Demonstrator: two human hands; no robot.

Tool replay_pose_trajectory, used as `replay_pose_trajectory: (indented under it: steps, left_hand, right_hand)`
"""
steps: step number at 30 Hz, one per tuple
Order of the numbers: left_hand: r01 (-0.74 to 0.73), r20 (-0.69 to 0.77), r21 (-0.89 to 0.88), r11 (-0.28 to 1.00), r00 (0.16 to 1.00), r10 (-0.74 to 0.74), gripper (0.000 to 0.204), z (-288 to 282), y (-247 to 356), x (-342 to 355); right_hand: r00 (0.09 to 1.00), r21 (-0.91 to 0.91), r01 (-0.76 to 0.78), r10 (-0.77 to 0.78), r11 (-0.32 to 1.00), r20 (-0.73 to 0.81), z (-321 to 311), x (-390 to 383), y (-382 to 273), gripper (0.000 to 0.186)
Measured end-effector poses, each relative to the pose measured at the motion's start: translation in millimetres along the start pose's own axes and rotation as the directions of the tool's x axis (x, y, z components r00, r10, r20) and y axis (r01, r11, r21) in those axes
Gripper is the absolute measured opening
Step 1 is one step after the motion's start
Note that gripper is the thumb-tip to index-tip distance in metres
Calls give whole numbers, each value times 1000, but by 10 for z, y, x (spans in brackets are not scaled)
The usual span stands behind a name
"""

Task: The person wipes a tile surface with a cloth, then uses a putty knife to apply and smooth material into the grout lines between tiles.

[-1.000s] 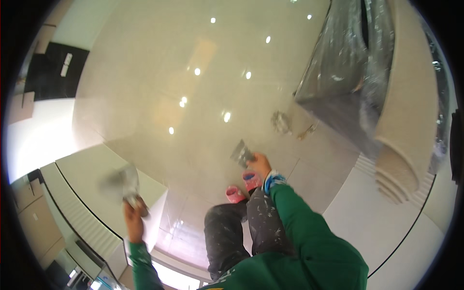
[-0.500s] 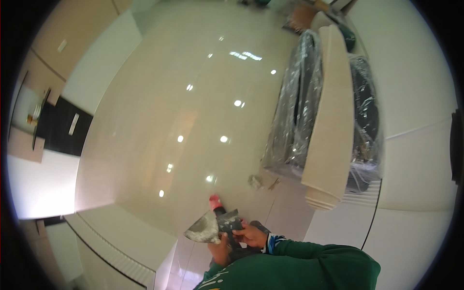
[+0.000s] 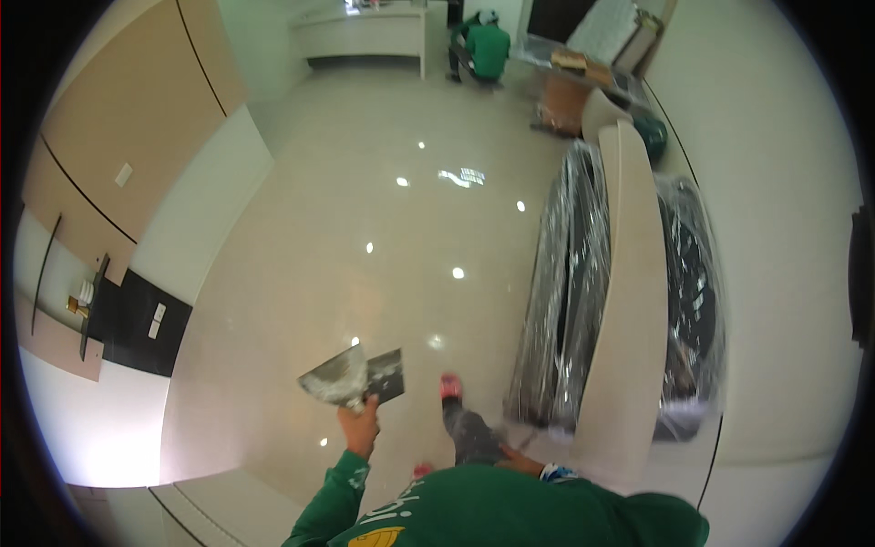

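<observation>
My left hand (image 3: 360, 428) is closed round the handles of two putty knives, held out in front of me over the floor. One putty knife (image 3: 335, 376) has a wide flared blade smeared with white filler. Beside it and partly behind shows the dark square blade of the second putty knife (image 3: 387, 374), with pale specks on it. My right hand (image 3: 521, 463) is down at my right thigh, against the dark trousers (image 3: 472, 438). Its fingers are mostly hidden there, so I cannot make out whether it holds anything.
Long plastic-wrapped dark panels (image 3: 556, 310) and a long beige board (image 3: 629, 273) lie along the right wall. A person in green (image 3: 488, 50) crouches at the far end near a white desk (image 3: 360, 41). Cabinets (image 3: 137, 118) line the left; the floor (image 3: 301, 237) is glossy.
My left hand has moved left and forward with both putty knives. My right hand has left them and dropped to my thigh. The view has tipped up, showing the crouching person and desk.
</observation>
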State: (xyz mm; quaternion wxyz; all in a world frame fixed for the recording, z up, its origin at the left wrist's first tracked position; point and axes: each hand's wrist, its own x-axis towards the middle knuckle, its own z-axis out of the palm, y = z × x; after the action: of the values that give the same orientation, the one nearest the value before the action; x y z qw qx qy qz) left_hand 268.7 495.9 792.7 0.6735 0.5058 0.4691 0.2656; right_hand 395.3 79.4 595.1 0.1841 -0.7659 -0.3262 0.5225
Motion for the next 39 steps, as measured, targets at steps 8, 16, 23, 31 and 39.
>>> replay_pose_trajectory:
  steps: [8,16,23,31,39]
  left_hand:
    - [67,-241,-41,997,968,-75,16,96,602,1165]
    - [93,-370,-100,991,921,-124,17,71,903,2324]
    - [122,-210,-111,986,967,-143,17,1092,1626,4554]
    - [5,31,60,998,1000,-7,12,2476,2430,6012]
    - [107,-13,-18,994,994,-107,16,3026,2801,6425]
  right_hand:
    - [869,-123,387,-317,914,380,-1714,1167,-264,53]
    - [950,182,-178,121,967,288,-3195,1540,-1512,47]
    - [931,389,-362,311,847,190,-4302,2333,-2267,43]
    - [940,370,-321,342,872,10,-5271,3006,-2425,42]
    - [965,668,-203,263,716,11,-6769,4082,-2537,58]
